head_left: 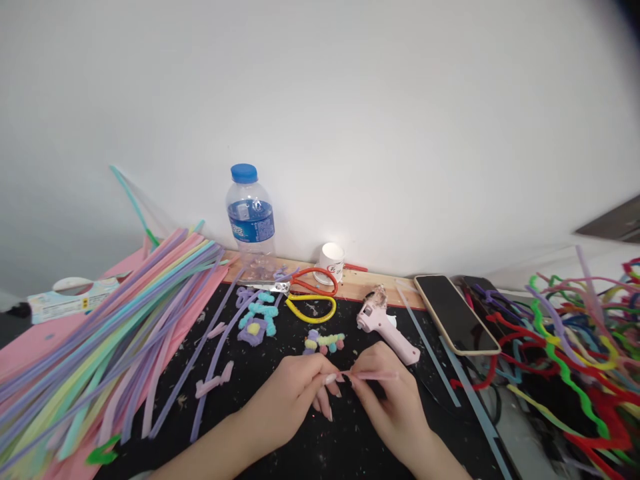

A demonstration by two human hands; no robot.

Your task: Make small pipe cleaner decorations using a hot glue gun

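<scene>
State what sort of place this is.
Probably a craft workspace, judging by the pile of pastel fuzzy stems, the pale pink glue gun and the scissors.

- Wooden tabletop (390, 289), bare along the back, with a black mat (320, 460) over its middle.
- On the wood at the back: a clear plastic bottle (251, 223) with a blue cap, upright; a white cup (331, 255) to its right.
- On the mat: scissors (314, 320) with one red and one yellow handle loop; turquoise-and-purple chenille shape (260, 313); small multicolored chenille piece (325, 342); loose purple chenille stems (219, 350); pink glue gun (389, 332), on its side.
- Right: smartphone (456, 313), dark screen up.
- Left: pink sheet (27, 353) under pastel chenille stems (130, 320).
</scene>
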